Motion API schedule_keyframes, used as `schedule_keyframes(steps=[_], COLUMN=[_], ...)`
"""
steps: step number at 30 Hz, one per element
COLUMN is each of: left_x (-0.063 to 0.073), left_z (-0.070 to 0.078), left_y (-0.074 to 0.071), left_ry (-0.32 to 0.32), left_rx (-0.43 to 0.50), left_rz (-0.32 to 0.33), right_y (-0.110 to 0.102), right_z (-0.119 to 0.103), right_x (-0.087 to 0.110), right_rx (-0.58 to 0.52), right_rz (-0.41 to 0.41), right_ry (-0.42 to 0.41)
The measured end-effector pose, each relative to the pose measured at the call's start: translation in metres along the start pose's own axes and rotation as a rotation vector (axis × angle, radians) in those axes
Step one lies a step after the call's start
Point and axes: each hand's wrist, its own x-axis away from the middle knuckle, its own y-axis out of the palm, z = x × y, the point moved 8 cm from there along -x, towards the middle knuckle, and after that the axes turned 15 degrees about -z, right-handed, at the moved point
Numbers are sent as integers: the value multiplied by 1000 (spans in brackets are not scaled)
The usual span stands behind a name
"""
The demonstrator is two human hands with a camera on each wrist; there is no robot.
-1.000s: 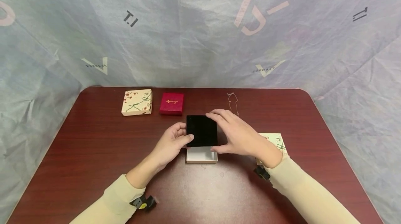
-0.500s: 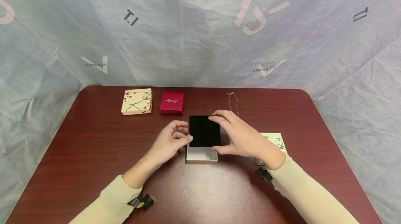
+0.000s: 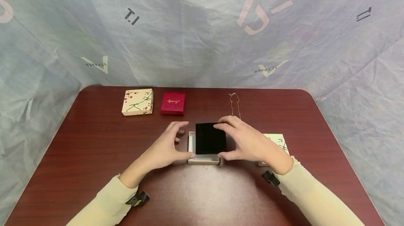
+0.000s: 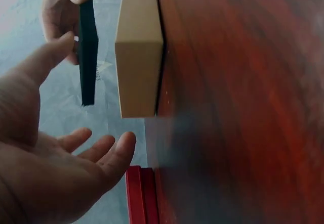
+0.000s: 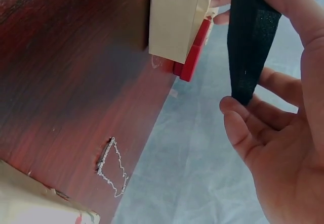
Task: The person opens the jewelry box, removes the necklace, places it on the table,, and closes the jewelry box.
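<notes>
A black square jewelry-box pad [image 3: 209, 140] hovers over an open shallow box [image 3: 203, 162] with a white inside. My right hand [image 3: 244, 141] pinches the pad by its edges, thumb at the near side and fingertips at the far side. To the left of the box, my left hand [image 3: 165, 150] has its fingers spread apart, its thumb tip close to the pad's near left corner. In the left wrist view the pad [image 4: 88, 52] stands apart from the box's plain tan side [image 4: 139, 80], with a gap between them.
At the back left lie a floral-patterned box [image 3: 137, 102] and a red box [image 3: 173, 104] with gold lettering. A thin chain necklace [image 5: 103, 158] lies on the dark red table [image 3: 94, 155] behind my right hand. A floral lid [image 3: 276, 140] is partly hidden under my right forearm.
My left hand has let go of the pad and spread its fingers. My right hand has moved the pad right and nearer to me, so it covers more of the box.
</notes>
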Motion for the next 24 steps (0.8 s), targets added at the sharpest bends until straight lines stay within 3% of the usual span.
schedule_keyframes(steps=[4, 11, 24], left_x=[-2, -4, -7], left_z=[3, 4, 5], left_y=[5, 13, 18], left_ry=[47, 38, 72], left_rx=[-83, -208, -232], left_rz=[-57, -126, -165], right_y=[4, 8, 12], right_z=[1, 1, -3], right_x=[3, 5, -3], right_rx=[-11, -32, -22], right_rz=[-35, -66, -90], right_ry=[13, 17, -12])
